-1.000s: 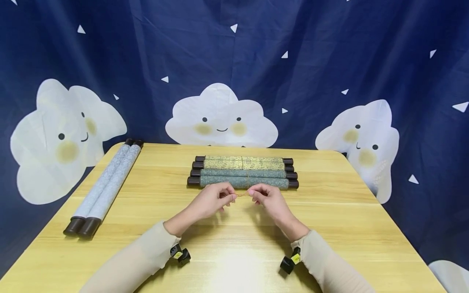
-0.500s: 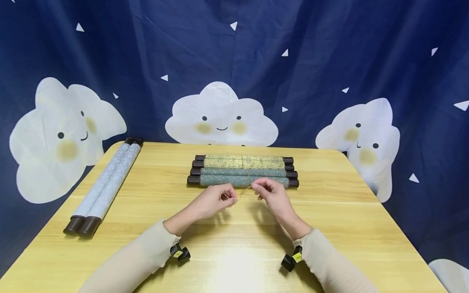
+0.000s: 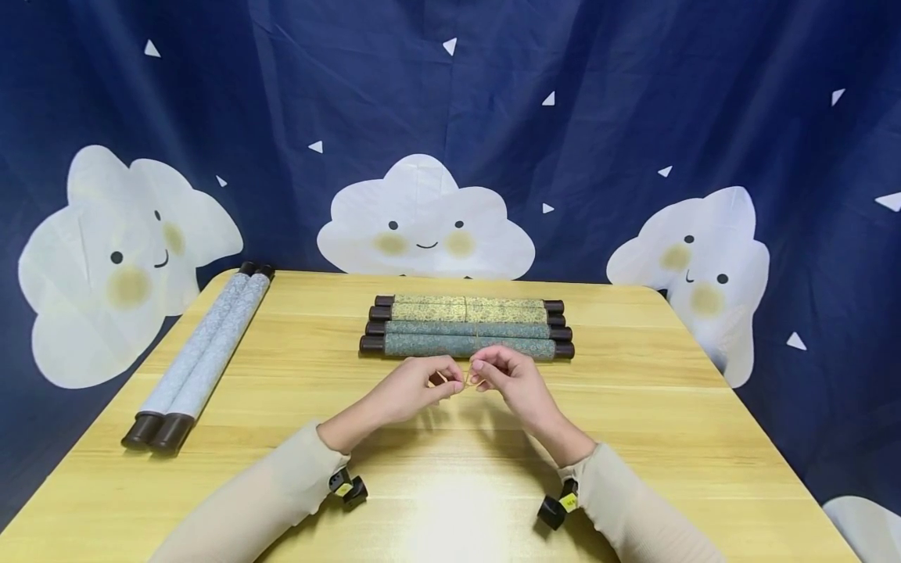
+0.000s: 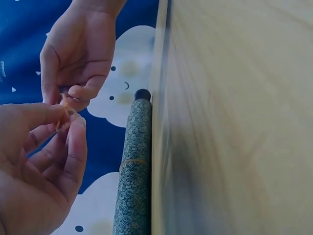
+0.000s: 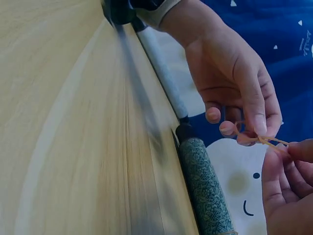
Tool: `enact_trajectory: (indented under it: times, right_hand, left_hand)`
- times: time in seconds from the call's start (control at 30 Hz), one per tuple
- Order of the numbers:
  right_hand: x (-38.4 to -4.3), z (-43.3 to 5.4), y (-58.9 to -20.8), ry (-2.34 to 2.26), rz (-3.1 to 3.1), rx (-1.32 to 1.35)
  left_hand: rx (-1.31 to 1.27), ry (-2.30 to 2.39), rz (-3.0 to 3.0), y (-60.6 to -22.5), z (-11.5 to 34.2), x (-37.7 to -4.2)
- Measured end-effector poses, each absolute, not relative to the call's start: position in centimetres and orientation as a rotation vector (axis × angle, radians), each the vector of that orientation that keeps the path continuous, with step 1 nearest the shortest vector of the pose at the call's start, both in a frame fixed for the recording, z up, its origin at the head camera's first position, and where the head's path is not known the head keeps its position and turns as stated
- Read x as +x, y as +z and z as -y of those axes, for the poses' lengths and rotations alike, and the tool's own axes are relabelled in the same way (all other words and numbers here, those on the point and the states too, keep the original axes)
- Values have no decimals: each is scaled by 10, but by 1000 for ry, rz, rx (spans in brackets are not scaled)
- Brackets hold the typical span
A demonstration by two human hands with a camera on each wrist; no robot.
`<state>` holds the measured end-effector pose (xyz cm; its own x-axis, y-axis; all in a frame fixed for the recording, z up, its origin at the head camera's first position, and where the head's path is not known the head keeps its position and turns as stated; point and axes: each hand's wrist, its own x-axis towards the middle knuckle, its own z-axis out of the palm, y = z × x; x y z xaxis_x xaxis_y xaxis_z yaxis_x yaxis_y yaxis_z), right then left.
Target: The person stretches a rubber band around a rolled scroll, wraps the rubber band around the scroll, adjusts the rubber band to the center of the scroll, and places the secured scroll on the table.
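Both hands meet just above the table, in front of the scrolls. My left hand (image 3: 411,389) pinches a thin tan rubber band (image 5: 268,140) between thumb and fingertips. My right hand (image 3: 512,385) pinches the same band from the other side, its fingertips close to the left ones. In the right wrist view small loops of the band show between the two hands. Just beyond them lie two green patterned scrolls (image 3: 436,344) with dark end knobs, a band around their middle. Behind these lie two gold patterned scrolls (image 3: 429,311), also banded at the middle.
Two pale grey scrolls (image 3: 204,344) with dark knobs lie side by side along the left edge of the wooden table (image 3: 655,422). A dark blue curtain (image 3: 584,62) with white clouds hangs behind the table.
My right hand drew up and right with the band stretched, then came back down toward the left hand. The left hand has shifted slightly right. The scrolls have not moved.
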<state>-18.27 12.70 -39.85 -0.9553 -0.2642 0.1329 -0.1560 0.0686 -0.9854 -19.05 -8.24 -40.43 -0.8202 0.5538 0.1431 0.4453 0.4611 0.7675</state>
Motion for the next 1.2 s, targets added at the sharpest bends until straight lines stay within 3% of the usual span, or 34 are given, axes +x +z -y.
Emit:
enact_trajectory:
  times: [0.27, 0.57, 0.8, 1.03, 1.2]
  right_hand:
    - [-184, -128, -400, -1997, -2445, -438]
    - [-183, -127, -401, -2108, -2259, -479]
    - [-180, -124, -405, -1895, -2330, -506]
    - [-169, -120, -385, -1780, -2418, -506]
    - [-176, -124, -397, -1753, -2541, -528]
  left_hand:
    - [811, 1431, -2600, -401, 82, -190]
    - [756, 1556, -2563, -401, 81, -191]
    - [813, 1535, -2562, -400, 80, -188]
    - [832, 1358, -2668, -399, 79, -187]
    - [858, 1327, -2711, -398, 80, -188]
